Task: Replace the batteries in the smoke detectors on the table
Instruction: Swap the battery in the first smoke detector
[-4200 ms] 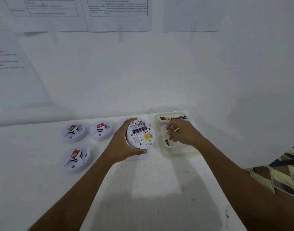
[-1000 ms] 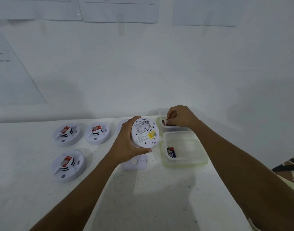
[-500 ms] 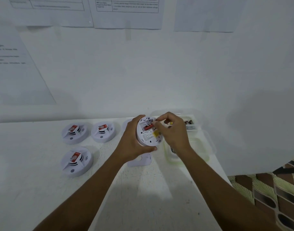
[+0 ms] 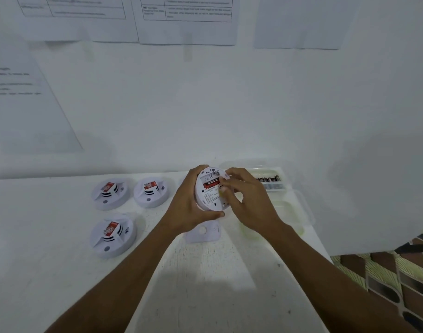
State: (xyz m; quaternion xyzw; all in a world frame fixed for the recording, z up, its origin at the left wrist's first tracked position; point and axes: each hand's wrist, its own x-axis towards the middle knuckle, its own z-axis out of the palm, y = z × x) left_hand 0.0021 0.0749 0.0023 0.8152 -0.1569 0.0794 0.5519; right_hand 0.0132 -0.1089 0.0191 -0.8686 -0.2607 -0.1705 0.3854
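Three detectors (image 4: pixel 151 191) sat apart on the table (image 4: pixel 205 284), left of the hands. I saw the left hand (image 4: pixel 188 203) gripping a fourth detector (image 4: pixel 211 197) by its rim, lifted and tilted, back toward the camera. The right hand (image 4: pixel 248 203) pinched the end of a red battery (image 4: pixel 211 183) lying in its open bay. A cover (image 4: pixel 203 233) lay just below; a battery box (image 4: pixel 270 182) and a tub (image 4: pixel 293 212) stood to the right.
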